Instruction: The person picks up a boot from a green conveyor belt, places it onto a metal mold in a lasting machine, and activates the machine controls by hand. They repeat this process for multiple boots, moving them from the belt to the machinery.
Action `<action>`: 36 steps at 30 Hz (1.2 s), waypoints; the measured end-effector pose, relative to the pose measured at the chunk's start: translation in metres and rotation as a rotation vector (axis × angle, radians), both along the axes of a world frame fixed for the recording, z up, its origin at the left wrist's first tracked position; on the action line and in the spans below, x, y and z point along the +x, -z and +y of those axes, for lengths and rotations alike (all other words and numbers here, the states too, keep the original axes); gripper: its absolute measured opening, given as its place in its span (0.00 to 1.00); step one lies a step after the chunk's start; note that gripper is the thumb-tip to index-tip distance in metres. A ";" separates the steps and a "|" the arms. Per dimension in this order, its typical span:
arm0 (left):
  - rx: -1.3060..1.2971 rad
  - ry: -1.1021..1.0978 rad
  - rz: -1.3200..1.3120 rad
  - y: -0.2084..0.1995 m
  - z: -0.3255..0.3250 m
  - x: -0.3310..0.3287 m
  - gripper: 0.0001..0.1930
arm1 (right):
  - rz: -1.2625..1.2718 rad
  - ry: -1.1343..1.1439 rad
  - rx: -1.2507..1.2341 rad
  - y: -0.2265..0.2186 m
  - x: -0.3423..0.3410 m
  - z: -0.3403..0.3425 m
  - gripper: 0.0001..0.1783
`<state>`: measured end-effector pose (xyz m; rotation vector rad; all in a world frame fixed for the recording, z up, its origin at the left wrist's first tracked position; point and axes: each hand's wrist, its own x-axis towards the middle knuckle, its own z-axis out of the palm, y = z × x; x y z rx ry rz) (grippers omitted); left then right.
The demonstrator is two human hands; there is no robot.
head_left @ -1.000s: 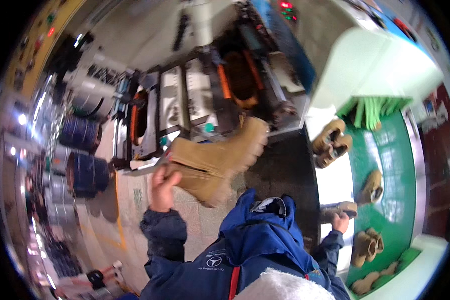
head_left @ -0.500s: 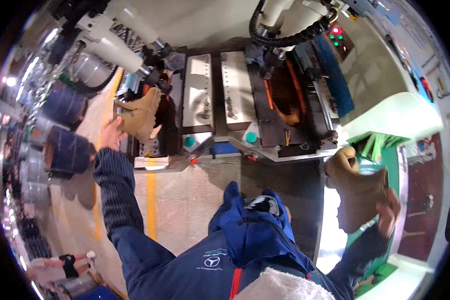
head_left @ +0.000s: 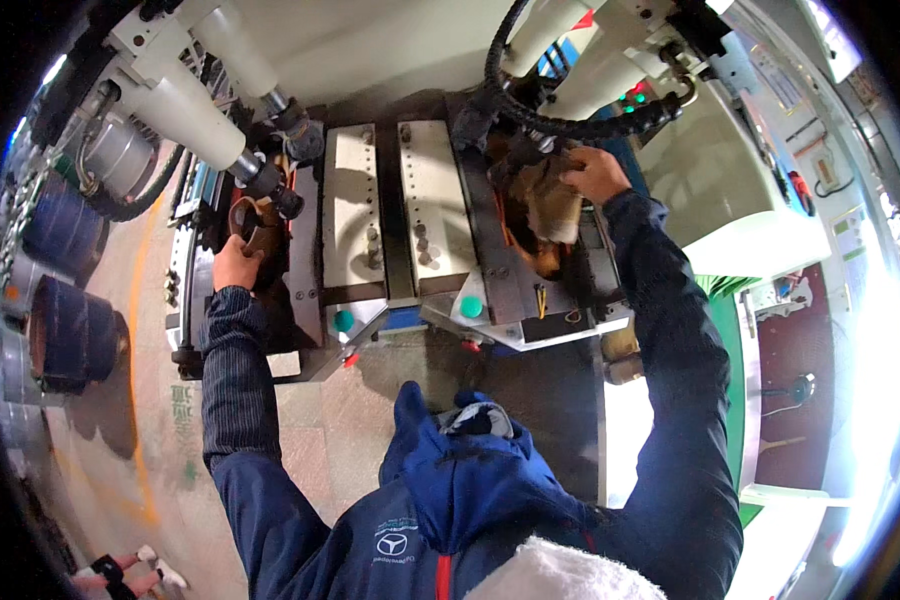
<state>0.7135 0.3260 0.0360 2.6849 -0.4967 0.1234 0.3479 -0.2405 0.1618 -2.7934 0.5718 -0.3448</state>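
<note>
In the left bay of a machine, a tan boot [head_left: 260, 222] sits below two pressing rods, its opening facing me. My left hand [head_left: 238, 264] is closed on the near edge of the boot; its thumb and fingers are partly hidden. Over the right bay, my right hand [head_left: 597, 176] grips a second tan boot [head_left: 553, 205] from its right side. That boot is blurred and partly in shadow, beneath the right-hand rods. Between the bays run two pale metal plates [head_left: 351, 200] with rows of holes.
Thick white cylinders [head_left: 195, 110] and a black ribbed hose [head_left: 610, 128] hang over the bays. Green round buttons [head_left: 472, 307] and red ones mark the machine's front edge. Dark blue drums [head_left: 68, 335] stand at the left. More tan footwear [head_left: 622, 358] lies below the right bay.
My right hand has carried its boot from the far right, beside the green-lined rack, up into the right bay. My left hand and the other boot have moved into the left bay.
</note>
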 end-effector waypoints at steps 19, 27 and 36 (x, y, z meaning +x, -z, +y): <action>0.174 0.225 -0.264 -0.043 -0.017 -0.070 0.37 | -0.262 0.158 -0.319 0.108 0.019 0.169 0.31; -0.051 0.516 -0.272 -0.012 -0.113 -0.210 0.20 | -0.279 0.038 0.032 0.128 0.056 0.288 0.24; -0.748 -0.061 -0.196 -0.008 -0.053 -0.110 0.23 | -0.200 0.819 0.408 0.162 0.041 0.085 0.54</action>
